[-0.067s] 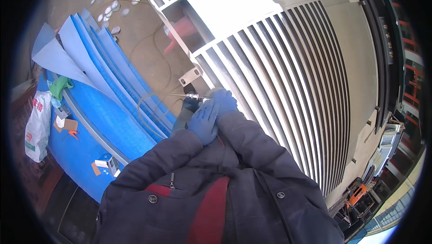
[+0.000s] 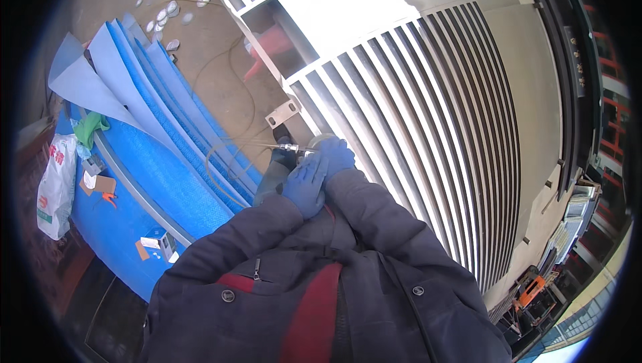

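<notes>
My left hand (image 2: 305,188) and my right hand (image 2: 339,155), both in blue gloves, are closed together over an air sander (image 2: 324,141). Most of its body is hidden beneath the gloves; a round edge shows beside the right fingers. A metal hose fitting (image 2: 289,147) sticks out on the left and joins a thin, clear air hose (image 2: 249,141) that loops away. The sander is at the near left edge of a large slatted metal panel (image 2: 401,115). Whether it touches the metal, I cannot tell.
A slotted bracket (image 2: 282,114) juts from the panel's left edge. Blue sheeting (image 2: 160,169) is heaped at the left, with a white bag (image 2: 57,189) and a small box (image 2: 155,240) on it. Several pale discs (image 2: 162,15) lie on the floor. An orange machine (image 2: 531,292) stands lower right.
Both hands and the sander have shifted slightly right and nearer to my body. The hose fitting moved with them.
</notes>
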Motion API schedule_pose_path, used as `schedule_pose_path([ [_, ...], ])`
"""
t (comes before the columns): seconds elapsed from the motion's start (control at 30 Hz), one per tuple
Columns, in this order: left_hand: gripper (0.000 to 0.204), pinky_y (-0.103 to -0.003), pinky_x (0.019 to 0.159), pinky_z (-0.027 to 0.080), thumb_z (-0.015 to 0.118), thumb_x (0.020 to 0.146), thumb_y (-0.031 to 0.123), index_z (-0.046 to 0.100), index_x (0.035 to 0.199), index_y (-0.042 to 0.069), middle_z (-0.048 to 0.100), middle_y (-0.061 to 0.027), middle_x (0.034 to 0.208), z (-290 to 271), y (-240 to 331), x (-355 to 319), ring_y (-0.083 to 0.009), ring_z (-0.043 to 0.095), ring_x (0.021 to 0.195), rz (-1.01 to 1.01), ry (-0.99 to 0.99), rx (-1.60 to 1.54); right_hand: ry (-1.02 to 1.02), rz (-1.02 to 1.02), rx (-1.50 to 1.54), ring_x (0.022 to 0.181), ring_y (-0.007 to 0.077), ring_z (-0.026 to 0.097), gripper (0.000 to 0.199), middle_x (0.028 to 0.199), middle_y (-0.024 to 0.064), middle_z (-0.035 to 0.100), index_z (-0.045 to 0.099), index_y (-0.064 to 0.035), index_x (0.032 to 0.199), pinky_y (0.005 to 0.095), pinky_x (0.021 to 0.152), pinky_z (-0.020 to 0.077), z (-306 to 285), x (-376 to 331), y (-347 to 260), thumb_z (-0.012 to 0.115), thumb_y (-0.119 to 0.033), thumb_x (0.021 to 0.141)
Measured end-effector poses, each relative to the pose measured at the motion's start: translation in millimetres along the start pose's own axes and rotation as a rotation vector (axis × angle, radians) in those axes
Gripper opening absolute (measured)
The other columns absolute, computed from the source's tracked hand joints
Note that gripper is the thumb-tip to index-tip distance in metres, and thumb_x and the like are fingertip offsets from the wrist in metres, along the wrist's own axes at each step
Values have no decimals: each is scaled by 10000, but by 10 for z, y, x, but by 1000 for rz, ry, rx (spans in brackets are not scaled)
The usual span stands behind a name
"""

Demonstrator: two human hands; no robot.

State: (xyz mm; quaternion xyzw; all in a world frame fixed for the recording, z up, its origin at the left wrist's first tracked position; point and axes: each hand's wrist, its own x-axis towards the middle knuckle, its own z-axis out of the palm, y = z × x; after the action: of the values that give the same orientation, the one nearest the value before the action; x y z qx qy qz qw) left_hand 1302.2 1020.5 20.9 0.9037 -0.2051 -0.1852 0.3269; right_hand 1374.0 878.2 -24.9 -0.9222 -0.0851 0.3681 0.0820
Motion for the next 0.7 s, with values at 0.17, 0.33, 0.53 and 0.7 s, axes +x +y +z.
schedule_pose_path([
  [0.17,884,-528,1255,265,640,862,251,276,1629,4,389,-310,1595,31,70,49,-465,400,1468,-39,-33,18,43,-87,8,1242,325,552,466,1315,148,564,608,-108,1279,497,1008,483,-35,-34,98,644,-380,902],
  [0.33,877,-513,1281,215,633,870,237,271,1654,84,383,-265,1625,-238,-166,254,-429,361,1511,-132,14,222,299,-277,22,1234,311,547,399,1292,108,594,654,-138,1226,474,1007,445,-187,341,-59,644,-369,901],
  [0.53,858,-496,1282,237,636,866,228,303,1644,86,409,-245,1618,76,-11,187,-400,367,1520,-59,102,85,205,-234,38,1220,329,552,418,1267,134,598,649,-140,1211,466,1020,448,-117,110,185,660,-402,886],
  [0.7,846,-500,1274,254,651,854,232,344,1619,44,431,-267,1594,525,492,-212,-416,399,1498,27,9,72,210,-225,81,1182,359,581,410,1236,170,605,644,-140,1190,497,992,475,408,-579,632,659,-413,884],
])
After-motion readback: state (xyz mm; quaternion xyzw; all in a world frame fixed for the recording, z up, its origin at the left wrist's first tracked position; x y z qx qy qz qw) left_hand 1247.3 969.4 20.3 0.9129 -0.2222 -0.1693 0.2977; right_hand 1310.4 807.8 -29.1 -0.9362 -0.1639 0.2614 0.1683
